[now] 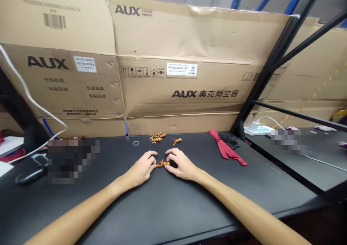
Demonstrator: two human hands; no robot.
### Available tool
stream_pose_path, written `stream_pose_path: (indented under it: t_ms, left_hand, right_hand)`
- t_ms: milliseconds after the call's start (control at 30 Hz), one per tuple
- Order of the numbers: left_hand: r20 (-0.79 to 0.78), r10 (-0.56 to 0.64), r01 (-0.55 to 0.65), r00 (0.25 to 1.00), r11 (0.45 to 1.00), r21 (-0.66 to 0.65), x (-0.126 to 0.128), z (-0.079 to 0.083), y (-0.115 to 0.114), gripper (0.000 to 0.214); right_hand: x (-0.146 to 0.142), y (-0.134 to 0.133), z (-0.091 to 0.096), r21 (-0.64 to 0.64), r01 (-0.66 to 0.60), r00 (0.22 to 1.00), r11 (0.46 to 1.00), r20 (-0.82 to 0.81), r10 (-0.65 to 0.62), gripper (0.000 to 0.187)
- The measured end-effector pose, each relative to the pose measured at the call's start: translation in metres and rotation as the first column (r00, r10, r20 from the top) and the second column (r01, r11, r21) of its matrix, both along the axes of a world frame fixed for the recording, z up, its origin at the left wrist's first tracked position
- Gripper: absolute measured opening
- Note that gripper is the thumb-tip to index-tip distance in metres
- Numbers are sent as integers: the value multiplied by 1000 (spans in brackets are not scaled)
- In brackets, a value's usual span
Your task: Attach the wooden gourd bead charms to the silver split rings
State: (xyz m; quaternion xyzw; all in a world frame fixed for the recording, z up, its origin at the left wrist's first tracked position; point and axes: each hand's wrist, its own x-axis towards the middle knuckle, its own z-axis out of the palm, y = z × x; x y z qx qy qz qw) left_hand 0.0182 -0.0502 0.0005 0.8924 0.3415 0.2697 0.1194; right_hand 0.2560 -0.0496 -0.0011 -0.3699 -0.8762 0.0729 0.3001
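Observation:
Between my two hands, low over the black table, is a small keychain charm of brown wooden beads [163, 163] with a yellowish cord and what looks like a metal ring at its left end. My left hand [145, 167] closes thumb and fingers at that ring end. On the other side, my right hand [182, 164] pinches the bead end. Just beyond the hands lies another beaded charm [177, 140]. A little cluster of similar bead charms with rings [157, 137] sits farther back. One loose metal ring [136, 143] rests to the left of that cluster.
Red fabric strips [226, 149] and a pile of black straps or cords [230, 141] lie at the back right. Cardboard panels [179, 107] stand behind the table. At left are a black glasses case or similar object [30, 175] and a white cable [31, 98].

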Motion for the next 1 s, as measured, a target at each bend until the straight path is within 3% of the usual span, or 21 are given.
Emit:
stream_pose_path:
  t_ms: [167, 400, 633, 867, 1000]
  left_hand:
    - [3, 2, -2, 1000, 999, -33, 0, 3, -1, 15]
    - [8, 22, -22, 1000, 1000, -12, 0, 3, -4, 12]
    - [0, 8, -8, 1000, 999, -33, -1, 3, 0, 16]
    - [26, 39, -39, 999, 999, -10, -1, -1, 1, 13]
    - [22, 33, -33, 999, 999, -20, 0, 1, 0, 17]
  right_hand:
    - [3, 6, -2, -2, 100, 994, 995, -31, -100, 9]
    - [-1, -4, 1, -28, -56, 997, 998, -54, 54, 8]
    - [4, 6, -1, -27, 119, 992, 993, -49, -120, 11]
    - [-1, -3, 1, -75, -58, 997, 995, -47, 55, 8]
    - [2, 5, -1, -86, 68, 996, 994, -43, -72, 8]
